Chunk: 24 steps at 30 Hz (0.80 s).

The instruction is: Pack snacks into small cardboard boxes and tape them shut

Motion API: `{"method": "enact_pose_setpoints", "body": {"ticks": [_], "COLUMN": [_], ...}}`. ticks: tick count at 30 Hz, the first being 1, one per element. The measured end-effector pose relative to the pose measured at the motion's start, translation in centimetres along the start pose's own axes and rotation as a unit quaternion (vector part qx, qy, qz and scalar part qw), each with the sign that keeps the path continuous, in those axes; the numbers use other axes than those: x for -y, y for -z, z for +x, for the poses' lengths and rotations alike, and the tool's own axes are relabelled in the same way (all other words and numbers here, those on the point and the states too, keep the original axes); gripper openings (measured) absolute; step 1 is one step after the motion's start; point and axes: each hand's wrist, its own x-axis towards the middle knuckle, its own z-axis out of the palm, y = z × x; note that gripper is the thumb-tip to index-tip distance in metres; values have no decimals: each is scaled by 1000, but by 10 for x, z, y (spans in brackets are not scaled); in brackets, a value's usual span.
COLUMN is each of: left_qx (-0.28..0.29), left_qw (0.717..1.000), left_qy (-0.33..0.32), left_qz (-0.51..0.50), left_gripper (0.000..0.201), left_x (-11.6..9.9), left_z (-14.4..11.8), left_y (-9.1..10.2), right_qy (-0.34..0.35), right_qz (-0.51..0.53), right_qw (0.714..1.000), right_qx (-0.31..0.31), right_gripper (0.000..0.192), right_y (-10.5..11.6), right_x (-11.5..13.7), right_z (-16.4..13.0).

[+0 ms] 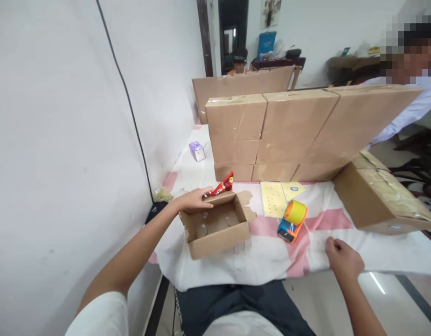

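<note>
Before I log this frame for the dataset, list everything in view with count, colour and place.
open carton: 1, brown, table's near left, empty inside
snack packet: 1, red, behind the carton, at the left hand's fingertips
tape dispenser: 1, orange and blue with a yellow roll, table centre
sheet: 1, yellow with dots, behind the dispenser
cardboard wall: stacked brown boxes across the table's far side
large box: 1, brown, right
small box: 1, purple and white, far left
tablecloth: 1, white and pink
another person: 1, behind the wall, right
left hand: on the carton's far rim
right hand: curled, on the cloth
</note>
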Motion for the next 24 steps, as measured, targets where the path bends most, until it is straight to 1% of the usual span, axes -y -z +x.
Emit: {"method": "enact_pose_setpoints", "body": {"ticks": [1, 3, 5, 6, 9, 11, 13, 15, 17, 19, 21, 22, 23, 24], "left_qx": [-1, -13, -29, -33, -28, -23, -30, -34, -17, 21, 48, 50, 39, 16], "left_qw": [1000, 999, 997, 996, 997, 998, 998, 999, 997, 991, 983, 979, 974, 971], "left_qy": [7, 38, 70, 78, 66, 58, 46, 5, -50, -100, -146, -172, -196, -213], "left_qz": [-11, -27, -30, -29, -21, -11, 6, 33, 60, 82, 96, 102, 106, 107], "left_gripper": [63, 79, 97, 102, 104, 100, 95, 84, 71, 64, 60, 58, 53, 48], "left_x": [6, 15, 21, 23, 28, 32, 36, 35, 28, 13, -4, -11, -16, -18], "left_z": [0, -1, -2, -2, 1, 4, 7, 11, 18, 28, 43, 51, 60, 69], "left_y": [-2, -5, -6, -6, -7, -8, -9, -9, -9, -10, -13, -15, -17, -18], "right_qy": [-10, -32, -31, -26, -12, -9, -12, -13, -12, -7, -3, 0, 2, 4], "right_qz": [-5, -10, -24, -31, -46, -49, -50, -50, -48, -40, -24, -14, -3, 7], "right_qw": [1000, 999, 998, 998, 998, 998, 998, 999, 999, 999, 1000, 1000, 1000, 1000], "right_qx": [12, 38, 44, 42, 32, 23, 19, 16, 12, 6, 0, -3, -6, -8], "right_gripper": [43, 41, 40, 40, 40, 40, 39, 39, 38, 37, 36, 36, 36, 36], "right_y": [1, 2, 3, 3, 0, -1, -1, -1, 0, 0, 1, 1, 1, 1], "right_x": [1, 1, 1, 1, 2, 3, 4, 5, 5, 5, 5, 4, 3, 1], "right_z": [1, 2, 2, 1, -1, -2, -2, -2, -2, -2, -3, -3, -3, -4]}}
